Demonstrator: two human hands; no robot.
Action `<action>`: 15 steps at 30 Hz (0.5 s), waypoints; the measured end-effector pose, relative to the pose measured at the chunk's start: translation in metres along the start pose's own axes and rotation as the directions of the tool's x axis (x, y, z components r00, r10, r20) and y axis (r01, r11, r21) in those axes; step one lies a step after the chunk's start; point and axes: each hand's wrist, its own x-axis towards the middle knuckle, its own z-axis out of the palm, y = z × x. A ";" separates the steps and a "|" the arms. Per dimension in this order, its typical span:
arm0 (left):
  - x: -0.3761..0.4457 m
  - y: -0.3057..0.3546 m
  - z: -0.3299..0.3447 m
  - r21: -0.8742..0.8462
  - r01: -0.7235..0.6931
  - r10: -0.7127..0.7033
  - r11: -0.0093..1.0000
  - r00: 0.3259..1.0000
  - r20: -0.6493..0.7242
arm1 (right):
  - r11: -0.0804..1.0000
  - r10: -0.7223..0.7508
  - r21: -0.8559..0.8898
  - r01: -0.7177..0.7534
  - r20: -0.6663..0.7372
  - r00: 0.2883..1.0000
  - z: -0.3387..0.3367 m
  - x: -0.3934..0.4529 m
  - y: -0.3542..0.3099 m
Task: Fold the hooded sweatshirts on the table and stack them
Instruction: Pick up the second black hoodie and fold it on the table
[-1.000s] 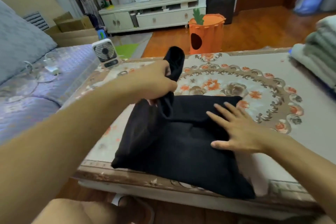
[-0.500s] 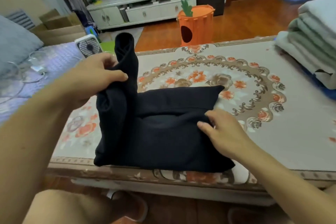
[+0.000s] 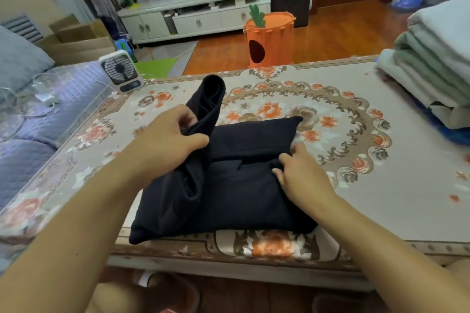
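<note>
**Black sweatshirt mid-fold at the tabletop's near edge**

A partly folded black hooded sweatshirt (image 3: 229,185) lies on the floral-patterned tabletop (image 3: 381,160). The left hand (image 3: 167,145) grips a bunched, raised end of it. The right hand (image 3: 300,175) pinches a fold at its right side. A stack of folded pale garments (image 3: 437,58) sits far right.

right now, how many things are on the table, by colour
black: 1, the sweatshirt held by the left hand and right hand
white: 1, the small fan
pale grey and green: 1 pile of folded clothes; its layers are too blurred to count
total: 3
</note>
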 end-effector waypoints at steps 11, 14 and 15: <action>-0.001 -0.018 -0.018 -0.167 0.046 -0.049 0.985 0.999 -0.018 | 0.878 0.012 0.477 -0.034 0.049 0.999 -0.001 0.036 0.016; 0.002 -0.023 -0.026 -0.209 0.047 -0.072 0.977 0.991 -0.117 | 0.766 0.285 0.609 -0.206 -0.035 0.958 0.008 0.027 0.007; 0.003 -0.025 -0.031 -0.230 0.052 -0.084 0.972 0.988 -0.131 | 0.724 0.343 0.649 -0.236 -0.041 0.939 0.011 0.024 0.004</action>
